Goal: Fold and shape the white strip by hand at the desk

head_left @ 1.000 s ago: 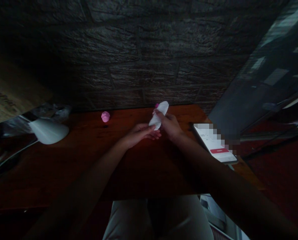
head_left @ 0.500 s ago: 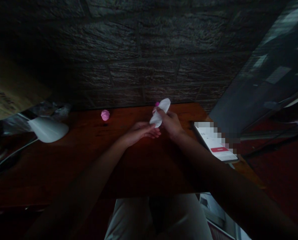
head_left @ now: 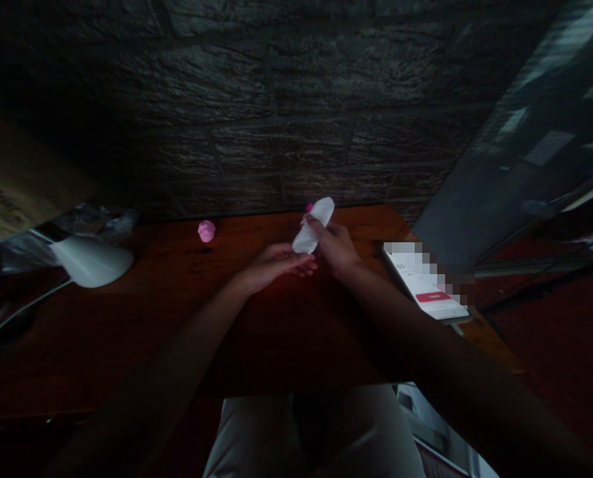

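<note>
A white, elongated, soft-looking piece with a slightly rough surface is held at a slant above the table. My right hand is closed around its middle from the right, thumb across the front. At its lower end, my left hand grips it between thumb and fingers, the other fingers loosely curled beneath. Just behind the white piece, a small bright pink thing peeks out, mostly hidden. A pink crumpled ball sits apart on the table, to the left of my hands.
The wooden table meets a dark brick wall. A lit phone lies at the right. On the left are a white lamp-like object with a cable, clear plastic and a brown paper bag.
The left thumb has slid down slightly along the lower end of the white piece. Both hands stay almost in place, and the whole view has shifted a little.
</note>
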Demonstrator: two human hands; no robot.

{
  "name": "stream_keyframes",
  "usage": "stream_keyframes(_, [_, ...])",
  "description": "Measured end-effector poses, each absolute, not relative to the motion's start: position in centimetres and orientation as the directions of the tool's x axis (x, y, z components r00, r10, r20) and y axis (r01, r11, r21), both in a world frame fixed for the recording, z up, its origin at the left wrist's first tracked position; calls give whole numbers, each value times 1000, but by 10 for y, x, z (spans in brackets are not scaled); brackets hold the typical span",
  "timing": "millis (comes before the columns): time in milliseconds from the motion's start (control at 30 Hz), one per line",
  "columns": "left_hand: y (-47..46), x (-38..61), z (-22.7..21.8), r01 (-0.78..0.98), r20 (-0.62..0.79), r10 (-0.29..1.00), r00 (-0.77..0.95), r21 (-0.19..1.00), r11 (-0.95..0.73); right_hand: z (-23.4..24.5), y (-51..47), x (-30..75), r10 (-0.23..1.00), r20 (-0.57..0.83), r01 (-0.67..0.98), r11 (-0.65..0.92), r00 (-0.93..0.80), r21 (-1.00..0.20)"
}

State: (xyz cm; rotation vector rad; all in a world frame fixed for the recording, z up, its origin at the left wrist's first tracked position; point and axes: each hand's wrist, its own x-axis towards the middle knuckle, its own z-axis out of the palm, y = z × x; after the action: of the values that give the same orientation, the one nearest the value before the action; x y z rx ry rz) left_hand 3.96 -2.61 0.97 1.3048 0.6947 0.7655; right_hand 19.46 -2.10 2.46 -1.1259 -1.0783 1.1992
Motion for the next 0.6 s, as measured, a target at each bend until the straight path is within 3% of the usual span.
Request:
stream_keyframes(200, [-26, 40, 11, -105, -24, 811, 585, 989, 105, 25, -21, 196, 995, 37, -71, 44, 93, -997])
stream_keyframes(600, [-21, 37, 7, -175, -5, 780, 625, 974, 147, 29, -20, 198, 990, -18, -140, 1, 138, -990])
